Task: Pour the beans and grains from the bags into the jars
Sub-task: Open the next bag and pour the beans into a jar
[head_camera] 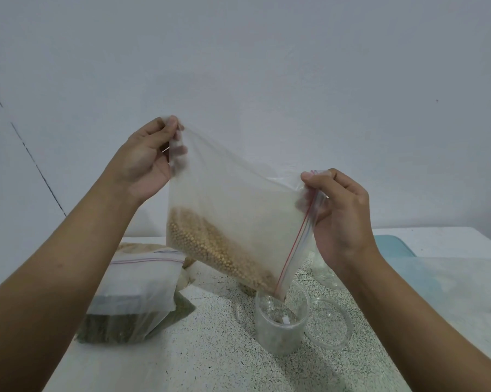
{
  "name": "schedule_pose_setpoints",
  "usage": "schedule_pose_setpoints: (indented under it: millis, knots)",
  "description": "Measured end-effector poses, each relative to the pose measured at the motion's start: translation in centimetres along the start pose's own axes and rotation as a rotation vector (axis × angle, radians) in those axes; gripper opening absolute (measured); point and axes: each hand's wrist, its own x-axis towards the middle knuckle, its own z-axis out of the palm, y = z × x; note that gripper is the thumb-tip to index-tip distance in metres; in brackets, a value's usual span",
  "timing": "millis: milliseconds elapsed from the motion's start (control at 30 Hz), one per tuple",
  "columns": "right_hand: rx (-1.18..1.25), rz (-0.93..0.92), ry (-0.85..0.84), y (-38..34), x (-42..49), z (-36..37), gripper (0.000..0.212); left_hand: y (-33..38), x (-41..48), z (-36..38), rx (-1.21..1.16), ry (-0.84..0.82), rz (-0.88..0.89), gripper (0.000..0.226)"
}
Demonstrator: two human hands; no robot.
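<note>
I hold a clear zip bag (238, 210) tilted in the air, its red-striped mouth pointing down to the right. Tan soybeans (210, 247) lie along its lower edge, sliding toward the mouth. My left hand (148, 162) pinches the bag's raised bottom corner. My right hand (340, 219) pinches the upper end of the zip strip. The bag's lowest corner hangs just inside the rim of a clear plastic jar (281, 321) standing upright on the table, with little or nothing in it.
A clear round lid (329, 323) lies right of the jar. On the left, a white zip bag (136, 281) lies over a bag of green beans (117, 326). Another clear jar (323, 270) stands behind my right wrist. A speckled table (210, 349) and teal mat (391, 247) lie below.
</note>
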Motion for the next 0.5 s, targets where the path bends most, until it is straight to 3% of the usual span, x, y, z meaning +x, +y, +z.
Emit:
schedule_pose_setpoints:
  millis: [500]
  knots:
    - [-0.010,0.002,0.020,0.00,-0.02,-0.32,0.029,0.19,-0.24,0.23,0.027,-0.018,0.003,0.025]
